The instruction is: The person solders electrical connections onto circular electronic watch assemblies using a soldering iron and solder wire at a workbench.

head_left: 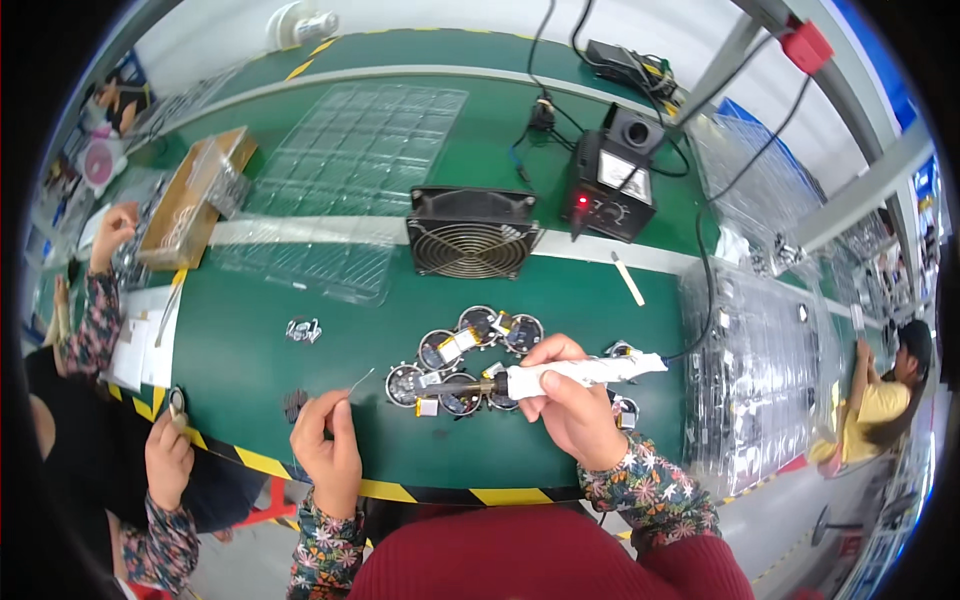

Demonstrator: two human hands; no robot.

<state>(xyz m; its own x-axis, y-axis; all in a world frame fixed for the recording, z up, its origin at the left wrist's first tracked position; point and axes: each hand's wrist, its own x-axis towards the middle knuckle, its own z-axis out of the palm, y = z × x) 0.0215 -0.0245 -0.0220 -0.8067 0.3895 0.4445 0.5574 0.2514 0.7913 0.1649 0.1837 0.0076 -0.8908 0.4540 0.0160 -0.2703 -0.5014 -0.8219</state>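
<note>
My right hand [578,408] is closed around the white-wrapped handle of a soldering iron [610,371]. Its metal barrel points left, above several round, metal-rimmed circuit assemblies [459,396]. Small silvery battery pouches [459,345] with yellow tape lie on some of them. Whether the tip touches a part cannot be made out. Left of the cluster, my left hand [330,448] pinches a thin silvery wire, seemingly solder wire [361,382], between thumb and fingertips. Its end sticks up toward the iron's tip. Beside that hand lies a little bunch of dark reddish pieces [294,404].
A black fan [472,235] stands behind the parts, with a black soldering station [612,185] to its right. Stacked clear plastic trays [755,370] fill the right side. Small metallic pieces [303,329] lie left. A co-worker's hand [168,460] holds a ring-shaped part at far left.
</note>
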